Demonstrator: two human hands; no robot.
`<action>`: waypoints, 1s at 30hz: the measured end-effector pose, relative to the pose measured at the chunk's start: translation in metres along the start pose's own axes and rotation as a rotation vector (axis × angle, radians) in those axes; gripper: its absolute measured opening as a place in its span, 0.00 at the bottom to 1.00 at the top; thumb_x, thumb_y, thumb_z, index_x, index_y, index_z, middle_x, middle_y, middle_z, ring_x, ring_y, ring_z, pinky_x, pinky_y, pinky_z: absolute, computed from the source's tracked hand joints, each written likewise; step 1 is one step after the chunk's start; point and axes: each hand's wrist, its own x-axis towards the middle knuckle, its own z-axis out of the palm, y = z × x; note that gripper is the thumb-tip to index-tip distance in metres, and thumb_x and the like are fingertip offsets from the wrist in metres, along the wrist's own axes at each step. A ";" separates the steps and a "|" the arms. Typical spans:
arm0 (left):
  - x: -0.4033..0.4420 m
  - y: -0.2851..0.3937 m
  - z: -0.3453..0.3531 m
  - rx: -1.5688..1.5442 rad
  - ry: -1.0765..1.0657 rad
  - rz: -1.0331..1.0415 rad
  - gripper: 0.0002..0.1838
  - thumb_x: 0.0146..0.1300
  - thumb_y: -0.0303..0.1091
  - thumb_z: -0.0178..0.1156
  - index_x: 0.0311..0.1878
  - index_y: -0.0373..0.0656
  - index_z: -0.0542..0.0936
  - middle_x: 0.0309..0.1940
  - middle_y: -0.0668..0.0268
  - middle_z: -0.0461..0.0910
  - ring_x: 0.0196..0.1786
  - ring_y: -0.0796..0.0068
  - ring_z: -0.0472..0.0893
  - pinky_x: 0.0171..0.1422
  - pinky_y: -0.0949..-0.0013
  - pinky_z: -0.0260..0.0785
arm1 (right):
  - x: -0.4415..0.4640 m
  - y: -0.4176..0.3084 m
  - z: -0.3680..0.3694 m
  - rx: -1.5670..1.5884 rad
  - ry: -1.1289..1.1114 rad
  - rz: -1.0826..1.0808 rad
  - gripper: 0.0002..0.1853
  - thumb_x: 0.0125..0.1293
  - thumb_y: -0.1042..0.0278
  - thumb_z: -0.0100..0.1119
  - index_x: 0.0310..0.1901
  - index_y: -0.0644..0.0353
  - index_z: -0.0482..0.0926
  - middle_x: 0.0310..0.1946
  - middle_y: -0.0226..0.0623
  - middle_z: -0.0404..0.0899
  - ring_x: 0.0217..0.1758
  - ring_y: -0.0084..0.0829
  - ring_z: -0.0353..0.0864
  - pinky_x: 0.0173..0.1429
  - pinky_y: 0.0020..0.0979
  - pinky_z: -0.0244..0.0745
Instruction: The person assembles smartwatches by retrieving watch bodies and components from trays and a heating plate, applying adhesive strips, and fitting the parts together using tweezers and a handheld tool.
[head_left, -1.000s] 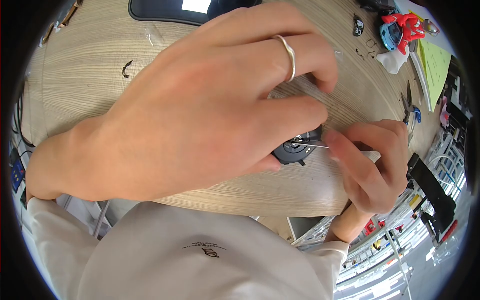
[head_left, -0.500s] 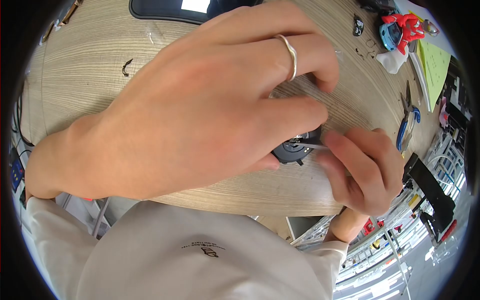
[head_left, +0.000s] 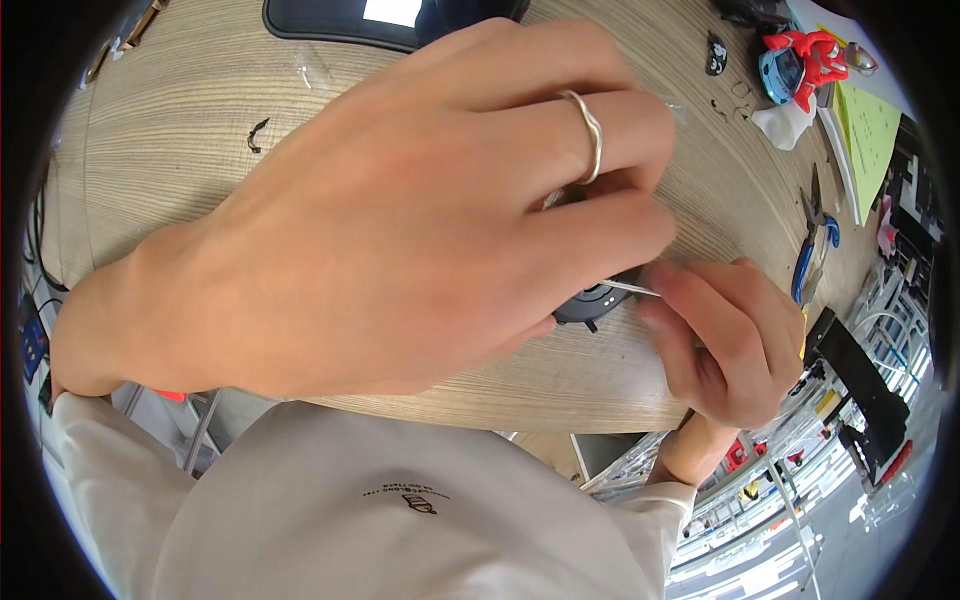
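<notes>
My left hand (head_left: pixel 430 220), with a silver ring on one finger, is curled over a small round black device (head_left: pixel 577 310) just above the wooden table. Its thumb and fingers close around the device and cover most of it; only the lower right rim with small gold contacts and a short tab shows. To the right, my right hand (head_left: pixel 728 340) pinches a thin silvery metal tool (head_left: pixel 632 288), like a tweezer tip. The tool points left onto the device, and its far end disappears behind my left index finger.
A dark tray-like object (head_left: pixel 340 22) lies at the table's top edge. Blue-handled pliers (head_left: pixel 812 240), a red figure (head_left: pixel 815 62) and a yellow-green notepad (head_left: pixel 862 140) are on the right. A small black scrap (head_left: pixel 258 135) lies at the left. The table edge runs near my body.
My left fingers have shifted slightly right and down, covering more of the device. My right hand stays almost in place, still pinching the metal tool.
</notes>
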 end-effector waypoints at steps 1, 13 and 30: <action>0.000 0.001 0.001 0.000 0.016 -0.010 0.29 0.33 0.32 0.76 0.47 0.39 0.88 0.46 0.61 0.80 0.51 0.55 0.78 0.52 0.56 0.74 | 0.001 0.002 -0.005 0.032 -0.049 -0.030 0.21 0.43 0.73 0.78 0.44 0.60 0.90 0.28 0.36 0.84 0.22 0.30 0.76 0.23 0.28 0.65; -0.001 -0.002 0.001 0.010 -0.004 0.027 0.29 0.33 0.35 0.74 0.47 0.39 0.88 0.48 0.60 0.80 0.53 0.55 0.79 0.54 0.55 0.74 | 0.003 -0.001 -0.013 -0.026 -0.079 -0.060 0.21 0.41 0.65 0.72 0.42 0.57 0.91 0.27 0.32 0.81 0.19 0.25 0.71 0.21 0.25 0.58; -0.003 -0.005 0.001 0.018 -0.006 0.074 0.30 0.35 0.38 0.71 0.47 0.36 0.88 0.49 0.58 0.81 0.54 0.54 0.79 0.53 0.54 0.74 | 0.005 0.007 -0.009 0.119 -0.086 -0.072 0.18 0.49 0.83 0.79 0.43 0.69 0.85 0.26 0.41 0.84 0.22 0.33 0.77 0.24 0.29 0.66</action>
